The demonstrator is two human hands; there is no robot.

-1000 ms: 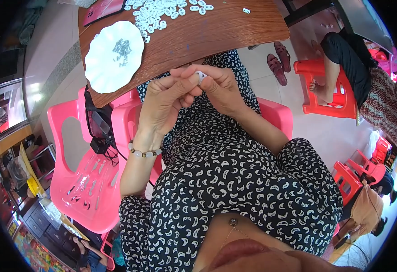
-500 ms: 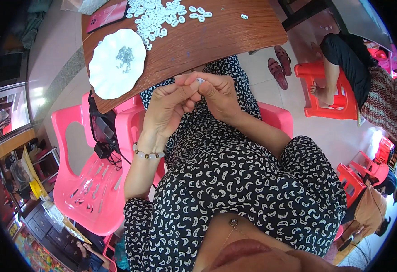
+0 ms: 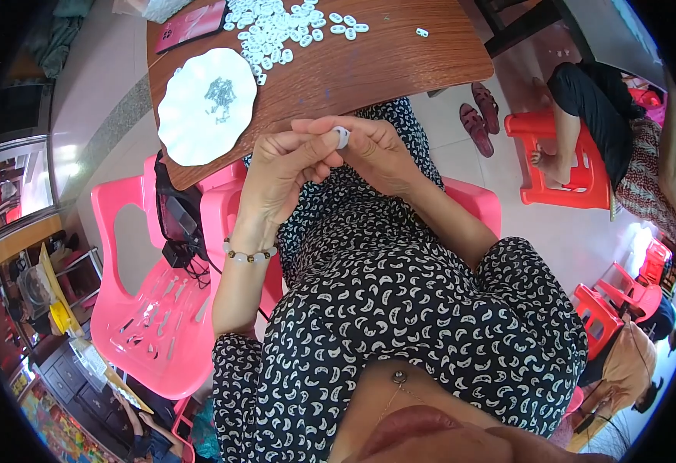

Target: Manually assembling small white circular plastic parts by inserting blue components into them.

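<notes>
Just off the table's near edge, my two hands meet, fingertips together. Between them sits a small white oval plastic piece point(image 3: 342, 137) with dark holes in its face. My left hand point(image 3: 285, 160) pinches it from one side, thumb against it. From the other side my right hand point(image 3: 380, 157) closes on it with thumb and fingers, partly covering it. On the table, a white scalloped plate point(image 3: 187, 119) holds a small heap of tiny grey pieces point(image 3: 219, 98), too small to name. Beyond it lies a pile of similar white two-holed pieces point(image 3: 272, 31).
The brown wooden table point(image 3: 384, 62) carries a pink flat case point(image 3: 191, 27) at far left and a lone white piece point(image 3: 422, 32) at right. A pink chair point(image 3: 149, 332) with a black bag stands left. A person sits near a red stool point(image 3: 527, 123) at right.
The white piece shows more plainly between my fingertips, its holes now visible. Both hands have shifted only slightly, and the whole view has moved a little.
</notes>
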